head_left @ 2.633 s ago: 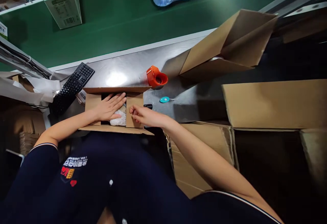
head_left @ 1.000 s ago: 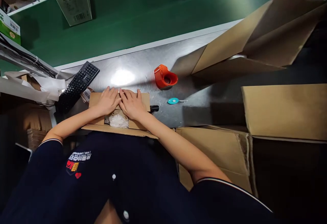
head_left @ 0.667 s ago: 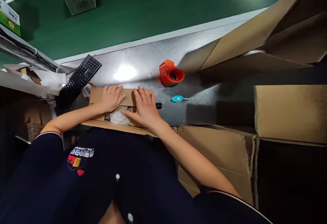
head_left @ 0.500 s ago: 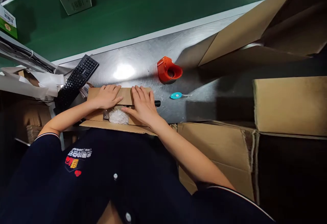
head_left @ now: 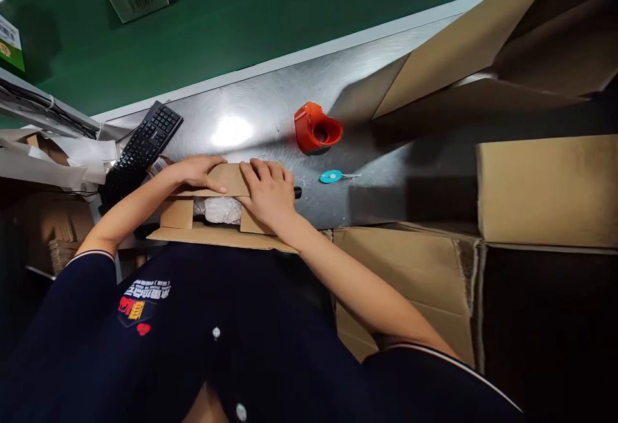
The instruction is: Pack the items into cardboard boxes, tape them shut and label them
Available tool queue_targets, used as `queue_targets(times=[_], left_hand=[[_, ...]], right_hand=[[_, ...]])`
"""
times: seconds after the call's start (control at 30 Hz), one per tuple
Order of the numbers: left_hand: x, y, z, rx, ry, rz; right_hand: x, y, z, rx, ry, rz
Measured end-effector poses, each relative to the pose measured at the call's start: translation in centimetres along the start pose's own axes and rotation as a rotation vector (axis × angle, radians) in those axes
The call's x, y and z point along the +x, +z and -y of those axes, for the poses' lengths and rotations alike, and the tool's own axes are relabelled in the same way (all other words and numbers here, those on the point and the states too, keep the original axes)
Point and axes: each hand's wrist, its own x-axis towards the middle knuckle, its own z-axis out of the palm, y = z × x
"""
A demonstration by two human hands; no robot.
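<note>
A small cardboard box (head_left: 176,214) stands at the table's near edge, against my body. Between its end flaps shows a clear plastic-wrapped item (head_left: 223,210). My left hand (head_left: 200,172) rests on the left part of the box's far flap, thumb stretched along it. On the right part of that flap lies my right hand (head_left: 271,192), its fingers bent over the far edge. The near flap (head_left: 222,237) is folded out toward me. Just right of the box pokes out the end of a black object (head_left: 298,192), otherwise hidden.
A black keyboard (head_left: 145,143) lies at the left. Beyond the box are an orange-red tape dispenser (head_left: 316,129) and a small turquoise tool (head_left: 331,176) on the metal table (head_left: 261,101). Large cardboard boxes (head_left: 545,191) stand at the right. A green surface (head_left: 251,17) runs behind.
The far flap and both hands have shifted slightly. My left hand has turned more onto its edge, and my right fingers are now more bent. The view has moved a little.
</note>
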Motion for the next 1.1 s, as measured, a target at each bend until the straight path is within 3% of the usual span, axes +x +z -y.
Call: queue_targets(times=[0.23, 0.37, 0.6, 0.67, 0.77, 0.93, 1.03, 1.1], left_hand=[[-0.1, 1.2, -0.4, 0.080, -0.054, -0.043], [0.3, 1.3, 0.2, 0.079, -0.025, -0.057], [0.8, 0.4, -0.5, 0.105, 0.005, 0.055], [0.7, 0.5, -1.1, 0.127, -0.032, 0.052], [0.6, 0.7, -1.6, 0.146, -0.055, 0.061], [1.0, 0.2, -1.3, 0.115, -0.075, 0.093], [1.5, -0.2, -1.1, 0.111, -0.059, 0.118], [1.8, -0.3, -1.1, 0.126, -0.043, 0.126]], right_hand=[[-0.8, -1.1, -3.1, 0.207, -0.135, 0.170], [-0.9, -0.3, -2.9, 0.151, -0.057, 0.111], [-1.2, 0.4, -1.8, 0.098, -0.029, 0.076], [-1.6, -0.6, -2.2, 0.179, -0.051, 0.131], [-3.1, -3.3, -2.4, 0.347, -0.200, 0.280], [-6.0, -7.4, -1.6, 0.490, -0.340, 0.535], [-7.0, -8.0, -1.1, 0.448, -0.431, 0.561], [-7.3, -7.6, -0.5, 0.346, -0.447, 0.476]])
